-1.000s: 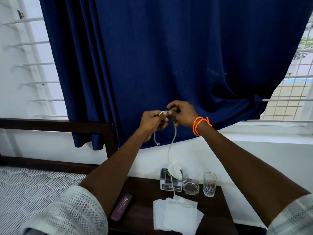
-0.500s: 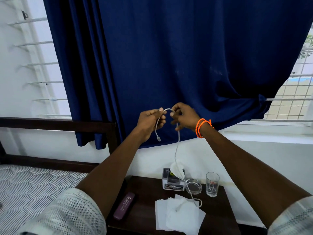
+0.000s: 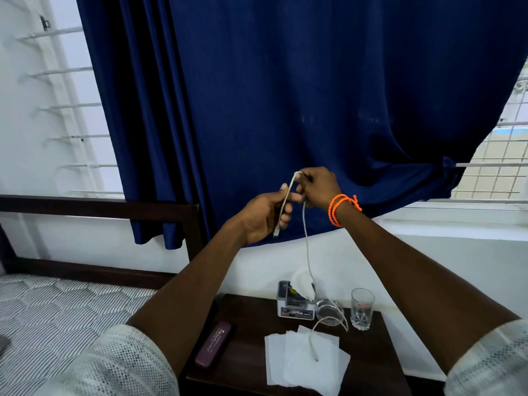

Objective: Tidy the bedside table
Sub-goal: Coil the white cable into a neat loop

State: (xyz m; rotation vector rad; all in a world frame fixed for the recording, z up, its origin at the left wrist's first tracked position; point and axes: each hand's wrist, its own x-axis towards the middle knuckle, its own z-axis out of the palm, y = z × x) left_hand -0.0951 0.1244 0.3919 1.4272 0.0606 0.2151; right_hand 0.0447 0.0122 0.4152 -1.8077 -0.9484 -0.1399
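Observation:
A thin white cable hangs from both hands, held up in front of the blue curtain. My left hand grips the short end, whose plug points down below the fingers. My right hand, with orange bands at the wrist, pinches the fold at the top of the cable. The long part drops to the dark bedside table, loops past the glass ashtray and ends on the white tissues.
On the table stand a small white-and-grey box with a tissue sticking out, a drinking glass and a maroon case. The bed and its dark headboard lie to the left. A barred window is at the right.
The hands drew the cable into a fold: the left hand slid down and now grips the short end lower, the right lifted the bend. More cable slack lies looped on the table.

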